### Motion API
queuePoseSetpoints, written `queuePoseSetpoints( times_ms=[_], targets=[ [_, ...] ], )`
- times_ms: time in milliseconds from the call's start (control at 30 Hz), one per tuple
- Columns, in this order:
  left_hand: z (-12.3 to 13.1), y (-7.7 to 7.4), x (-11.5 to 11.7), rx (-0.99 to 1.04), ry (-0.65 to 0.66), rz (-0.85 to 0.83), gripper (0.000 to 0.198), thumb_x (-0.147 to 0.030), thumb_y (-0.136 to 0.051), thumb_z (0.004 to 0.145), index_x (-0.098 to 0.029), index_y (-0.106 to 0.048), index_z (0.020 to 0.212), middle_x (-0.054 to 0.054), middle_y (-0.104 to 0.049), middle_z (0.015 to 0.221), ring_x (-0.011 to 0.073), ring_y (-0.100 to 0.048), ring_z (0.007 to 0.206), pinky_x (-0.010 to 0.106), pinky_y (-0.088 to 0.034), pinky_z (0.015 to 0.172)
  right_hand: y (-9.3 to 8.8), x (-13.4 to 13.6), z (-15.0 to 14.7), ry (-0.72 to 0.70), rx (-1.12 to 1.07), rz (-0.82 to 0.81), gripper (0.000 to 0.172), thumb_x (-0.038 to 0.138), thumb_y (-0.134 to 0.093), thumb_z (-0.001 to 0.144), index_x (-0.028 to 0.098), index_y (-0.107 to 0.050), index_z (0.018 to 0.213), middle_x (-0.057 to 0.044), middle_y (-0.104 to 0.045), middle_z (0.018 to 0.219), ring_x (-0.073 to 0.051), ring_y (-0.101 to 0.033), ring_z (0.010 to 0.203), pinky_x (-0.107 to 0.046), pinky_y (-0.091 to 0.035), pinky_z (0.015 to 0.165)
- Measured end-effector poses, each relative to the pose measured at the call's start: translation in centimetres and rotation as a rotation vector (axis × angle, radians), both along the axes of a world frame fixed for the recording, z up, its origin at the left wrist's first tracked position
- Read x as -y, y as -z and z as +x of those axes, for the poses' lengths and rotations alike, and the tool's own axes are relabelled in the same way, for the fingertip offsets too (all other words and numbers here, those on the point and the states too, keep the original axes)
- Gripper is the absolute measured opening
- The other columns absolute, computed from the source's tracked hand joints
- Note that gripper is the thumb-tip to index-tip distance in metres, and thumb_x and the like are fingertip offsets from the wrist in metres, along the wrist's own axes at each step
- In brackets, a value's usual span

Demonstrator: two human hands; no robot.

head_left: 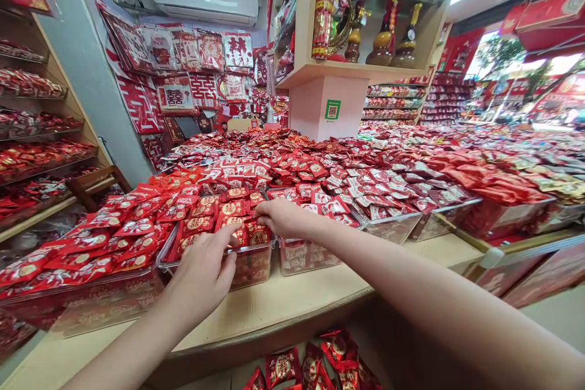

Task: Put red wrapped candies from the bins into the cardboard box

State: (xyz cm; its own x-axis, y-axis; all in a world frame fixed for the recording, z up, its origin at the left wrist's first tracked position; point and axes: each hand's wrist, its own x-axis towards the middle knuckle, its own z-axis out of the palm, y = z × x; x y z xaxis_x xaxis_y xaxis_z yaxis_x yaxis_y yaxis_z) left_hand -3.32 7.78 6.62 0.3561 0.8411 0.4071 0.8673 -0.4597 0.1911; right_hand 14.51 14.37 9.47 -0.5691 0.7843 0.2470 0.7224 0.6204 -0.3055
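Observation:
Small red packets [232, 208] with gold round prints lie in rows in a clear plastic bin [250, 269] in front of me. My left hand [201, 268] is at the bin's near side, index finger stretched over the packets and thumb apart from it; its fingertips touch a packet near the front. At the bin's right side my right hand [286, 217] reaches in from the right, its fingers bent and closed on the edge of a red packet [256, 234]. The palm side of both hands is hidden.
More bins of packets stand alongside: red ones [109, 244] at left, white-and-red ones [320, 256] at right. The wooden counter edge [311, 292] runs below. Loose red packets [283, 367] lie under it. A display cabinet [338, 70] rises behind.

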Motion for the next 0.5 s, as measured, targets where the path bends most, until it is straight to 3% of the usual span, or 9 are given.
queuePoseSetpoints(
  times_ms=[333, 500],
  targets=[
    [1.2, 0.1, -1.5, 0.031, -0.047, -0.022, 0.046, -0.030, -0.038, 0.082, -0.015, -0.041, 0.125, 0.008, -0.067, 0.094, 0.0255, -0.059, 0.089, 0.036, -0.043, 0.076, -0.3, 0.9, 0.6, 0.002, -0.019, 0.003, 0.020, 0.019, -0.052, 0.077, 0.016, -0.065, 0.092, -0.005, -0.067, 0.088, -0.015, -0.059, 0.080, -0.022, -0.039, 0.069],
    [2.2, -0.5, -2.7, 0.091, 0.001, -0.087, 0.039, -0.034, -0.041, 0.082, -0.017, -0.052, 0.115, 0.007, -0.067, 0.099, 0.0229, -0.061, 0.089, 0.032, -0.045, 0.077, 0.3, 1.2, 0.8, 0.040, -0.044, 0.011, 0.021, 0.019, -0.049, 0.078, 0.015, -0.065, 0.091, -0.004, -0.067, 0.084, -0.015, -0.058, 0.076, -0.022, -0.039, 0.064]
  ],
)
